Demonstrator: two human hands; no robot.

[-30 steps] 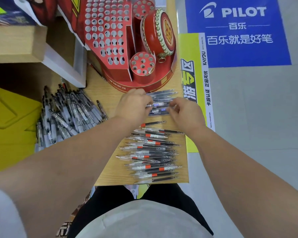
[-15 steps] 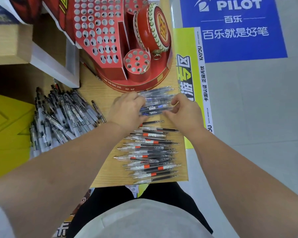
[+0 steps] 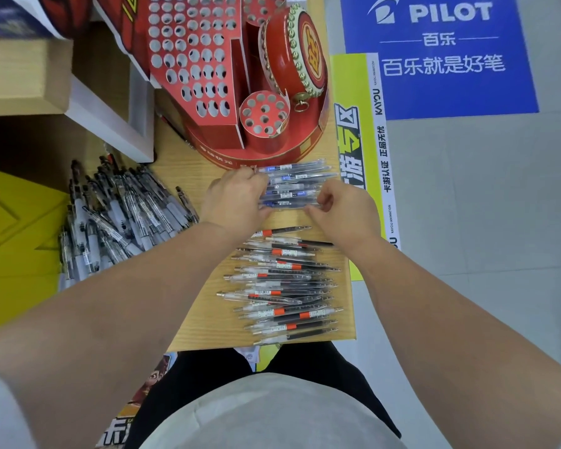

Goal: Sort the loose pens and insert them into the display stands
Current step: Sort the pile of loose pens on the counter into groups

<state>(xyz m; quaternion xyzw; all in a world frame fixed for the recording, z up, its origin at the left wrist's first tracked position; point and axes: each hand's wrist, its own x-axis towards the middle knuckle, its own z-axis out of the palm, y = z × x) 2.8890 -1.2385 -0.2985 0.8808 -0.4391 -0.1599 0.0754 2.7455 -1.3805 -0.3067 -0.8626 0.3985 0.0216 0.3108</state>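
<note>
A row of blue-inked clear pens (image 3: 292, 186) lies on the wooden board (image 3: 208, 306), just in front of the red display stand (image 3: 214, 76) full of round holes. My left hand (image 3: 234, 202) curls its fingers round the left ends of these pens. My right hand (image 3: 340, 205) pinches their right ends from the other side. Nearer me lies a row of black pens with orange bands (image 3: 285, 280). A heap of unsorted pens (image 3: 120, 215) sits to the left.
A small round holder (image 3: 263, 116) and a red drum ornament (image 3: 292, 56) stand on the display base. A yellow sign strip (image 3: 363, 150) lies right of the board, with a blue Pilot floor sign (image 3: 441, 53) beyond. Yellow packaging (image 3: 17, 238) lies at far left.
Both hands stay on the blue pen row, squeezing it together from both ends; the view has shifted slightly. The other pens have not moved.
</note>
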